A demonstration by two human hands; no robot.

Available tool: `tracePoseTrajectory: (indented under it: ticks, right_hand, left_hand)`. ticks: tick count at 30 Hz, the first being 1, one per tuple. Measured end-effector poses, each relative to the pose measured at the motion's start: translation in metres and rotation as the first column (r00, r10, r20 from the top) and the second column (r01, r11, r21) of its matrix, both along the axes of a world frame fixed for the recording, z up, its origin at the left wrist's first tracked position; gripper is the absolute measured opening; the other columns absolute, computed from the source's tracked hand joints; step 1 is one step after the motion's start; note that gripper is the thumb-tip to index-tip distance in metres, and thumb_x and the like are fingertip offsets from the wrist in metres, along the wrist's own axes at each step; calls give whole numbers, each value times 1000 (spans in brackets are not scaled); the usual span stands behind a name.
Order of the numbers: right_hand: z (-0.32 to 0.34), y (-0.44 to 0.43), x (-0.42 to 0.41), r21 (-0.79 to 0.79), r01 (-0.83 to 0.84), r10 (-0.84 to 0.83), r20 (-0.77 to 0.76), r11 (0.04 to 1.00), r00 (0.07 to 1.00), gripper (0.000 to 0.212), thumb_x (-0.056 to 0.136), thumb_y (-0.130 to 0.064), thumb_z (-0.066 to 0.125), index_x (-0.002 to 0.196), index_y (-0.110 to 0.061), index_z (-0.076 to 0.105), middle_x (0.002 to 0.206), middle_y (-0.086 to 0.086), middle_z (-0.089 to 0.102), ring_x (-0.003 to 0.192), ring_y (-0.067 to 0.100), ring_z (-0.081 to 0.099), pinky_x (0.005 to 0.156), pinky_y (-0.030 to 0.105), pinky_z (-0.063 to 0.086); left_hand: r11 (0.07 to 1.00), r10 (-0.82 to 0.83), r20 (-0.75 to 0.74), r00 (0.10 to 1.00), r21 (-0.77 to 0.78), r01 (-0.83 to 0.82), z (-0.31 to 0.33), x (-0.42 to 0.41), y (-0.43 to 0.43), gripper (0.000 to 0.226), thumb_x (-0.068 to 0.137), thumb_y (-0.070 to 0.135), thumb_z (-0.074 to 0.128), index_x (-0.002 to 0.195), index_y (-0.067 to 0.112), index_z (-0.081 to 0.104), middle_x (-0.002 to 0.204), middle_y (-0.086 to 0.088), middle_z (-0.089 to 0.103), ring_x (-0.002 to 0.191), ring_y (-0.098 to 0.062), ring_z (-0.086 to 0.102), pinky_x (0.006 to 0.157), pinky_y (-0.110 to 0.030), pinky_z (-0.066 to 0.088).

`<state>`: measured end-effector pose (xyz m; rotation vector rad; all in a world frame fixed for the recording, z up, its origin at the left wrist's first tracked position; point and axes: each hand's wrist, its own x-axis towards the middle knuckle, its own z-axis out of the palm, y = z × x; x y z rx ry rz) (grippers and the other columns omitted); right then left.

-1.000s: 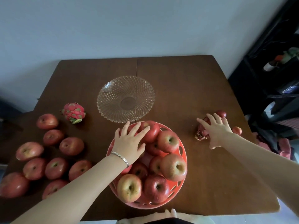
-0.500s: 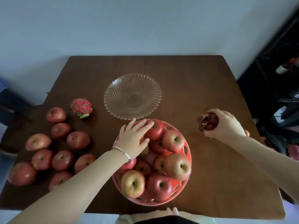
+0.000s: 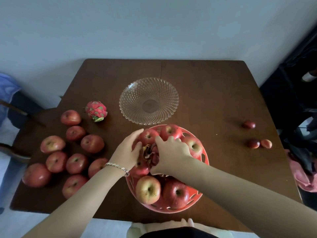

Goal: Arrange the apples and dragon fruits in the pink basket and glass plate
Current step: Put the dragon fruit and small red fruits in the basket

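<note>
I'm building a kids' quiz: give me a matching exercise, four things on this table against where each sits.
Things:
1 clear patterned glass plate
2 pink-and-green scaly dragon fruit
3 pink plastic basket
4 loose red apples

Places:
A filled with apples
B table's left side, clustered
C empty, beyond basket
D just left of plate

Pairs: 1-C, 2-D, 3-A, 4-B

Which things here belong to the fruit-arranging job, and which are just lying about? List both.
Job: pink basket, apples in it, loose apples, glass plate, pink dragon fruit, dark dragon fruit gripped by the right hand, left hand on the basket apples.
Lying about: three small red fruits, pink cloth, blue cloth.
</note>
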<state>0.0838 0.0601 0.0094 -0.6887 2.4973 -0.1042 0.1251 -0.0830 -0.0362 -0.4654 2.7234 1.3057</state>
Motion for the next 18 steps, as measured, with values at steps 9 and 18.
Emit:
tracePoseTrajectory:
  ticks: [9, 18]
  right_hand:
    - [-6, 21, -11, -143, 72, -60, 88, 987, 994, 78, 71, -54, 71, 129, -17, 36, 122, 9, 54, 112, 29, 54, 78, 36, 43]
    - [-42, 230, -97, -229, 634, -667, -114, 739, 736, 45, 87, -40, 57, 128, -26, 49, 135, 9, 44, 122, 27, 43, 94, 42, 47]
  left_hand:
    - [993, -17, -17, 1000, -118, 15, 21, -9, 15, 40, 95, 13, 44, 134, 22, 45, 136, 0, 51, 126, -15, 47, 103, -25, 34]
    - [878, -406, -81, 910, -312, 363, 53, -78, 125, 33, 91, 16, 51, 124, 17, 56, 138, -3, 46, 127, -17, 43, 106, -25, 28]
